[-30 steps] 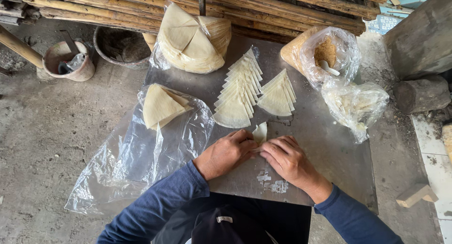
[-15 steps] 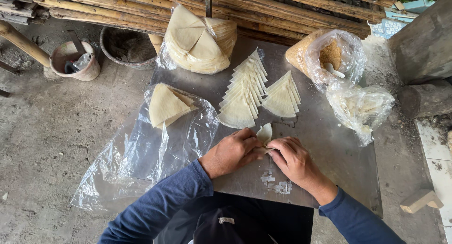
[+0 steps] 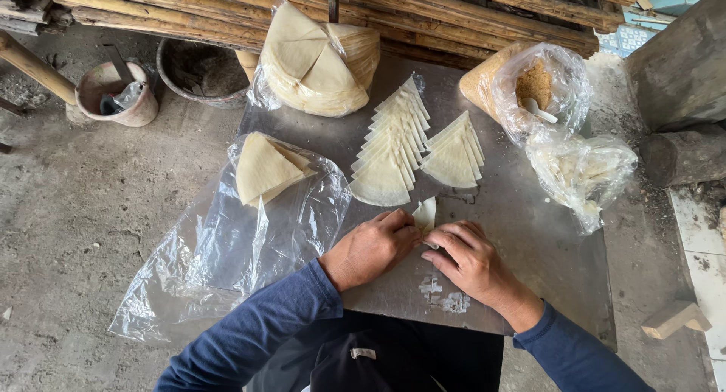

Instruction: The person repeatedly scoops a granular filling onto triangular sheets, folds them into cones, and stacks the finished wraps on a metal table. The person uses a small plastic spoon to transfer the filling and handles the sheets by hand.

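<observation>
Head view, looking down: left hand [image 3: 370, 248] and right hand [image 3: 473, 262] meet near the grey metal surface's [image 3: 544, 248] near edge, fingertips of both pressed together on a small pale folded wrapper [image 3: 426, 213]. It stands just beyond both grips, pointing toward the far edge, where fanned pale triangular wrappers [image 3: 393, 146] lie.

A clay pot [image 3: 117, 94] is sitting far left of the hands; a bag of brown filling [image 3: 538, 85] is lying beyond them, rightward.

A small pale wrapper piece [image 3: 426, 213] (seemingly folded) stands pinched on the metal sheet, tip upward.
</observation>
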